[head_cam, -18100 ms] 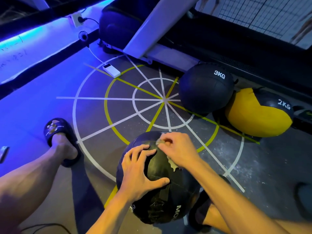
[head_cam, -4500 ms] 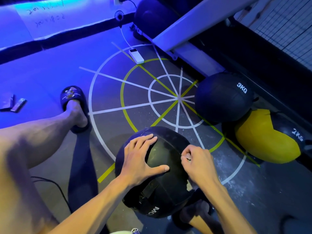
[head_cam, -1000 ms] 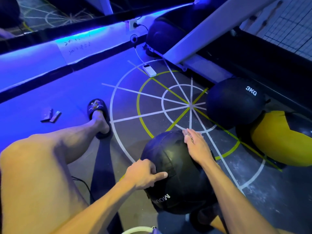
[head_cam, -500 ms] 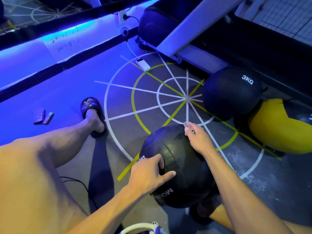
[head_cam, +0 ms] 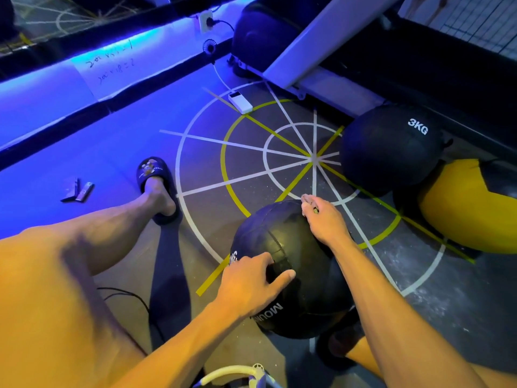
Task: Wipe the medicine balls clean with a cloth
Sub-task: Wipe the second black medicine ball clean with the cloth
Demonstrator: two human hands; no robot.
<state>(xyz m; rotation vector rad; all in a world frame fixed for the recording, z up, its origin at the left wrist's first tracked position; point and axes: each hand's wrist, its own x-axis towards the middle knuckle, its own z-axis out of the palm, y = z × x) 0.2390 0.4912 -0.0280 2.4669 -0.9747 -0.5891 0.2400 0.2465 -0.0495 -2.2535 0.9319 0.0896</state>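
A black medicine ball point(head_cam: 305, 281) with white lettering sits on the floor between my legs. My left hand point(head_cam: 249, 284) rests on its near left side, fingers curled over the surface and thumb stretched out. My right hand point(head_cam: 324, 219) lies on the ball's far top edge and pinches a small crumpled cloth point(head_cam: 307, 199) that sticks out past the fingertips. A black ball marked 3KG point(head_cam: 391, 148) stands at the right. Beside it lies a yellow and black ball point(head_cam: 464, 205), partly cut off by the frame.
The floor carries a painted circle of white and yellow lines point(head_cam: 313, 158). A white power bank point(head_cam: 240, 102) with a cable lies beyond it. A slanted machine frame point(head_cam: 316, 35) stands behind. My left foot wears a dark slipper point(head_cam: 154, 175). Small items point(head_cam: 79, 190) lie at left.
The ball has turned a little under my hands, its lettering now lower on the near side. My left hand has shifted along the near side; my right hand stays at the far top edge with the cloth.
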